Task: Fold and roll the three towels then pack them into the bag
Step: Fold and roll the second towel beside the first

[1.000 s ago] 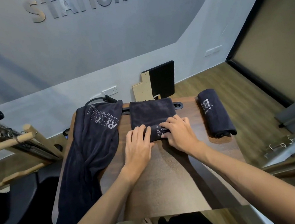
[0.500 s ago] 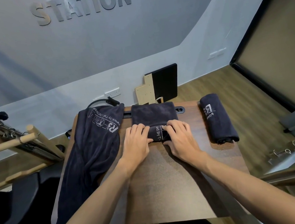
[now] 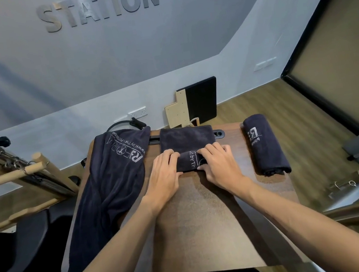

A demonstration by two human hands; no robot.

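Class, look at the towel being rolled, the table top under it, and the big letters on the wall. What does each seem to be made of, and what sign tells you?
Towel being rolled: soft dark terry or microfibre, likely; matte, fuzzy, bends under both hands.
Table top: dark wood or wood-look laminate; brown grain, slight sheen.
Wall letters: raised grey, perhaps brushed metal or painted plastic; unclear.

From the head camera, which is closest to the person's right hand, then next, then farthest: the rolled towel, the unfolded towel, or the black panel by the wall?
1. Rolled towel, to the right of the right hand.
2. Black panel, behind the table.
3. Unfolded towel, draped far left.
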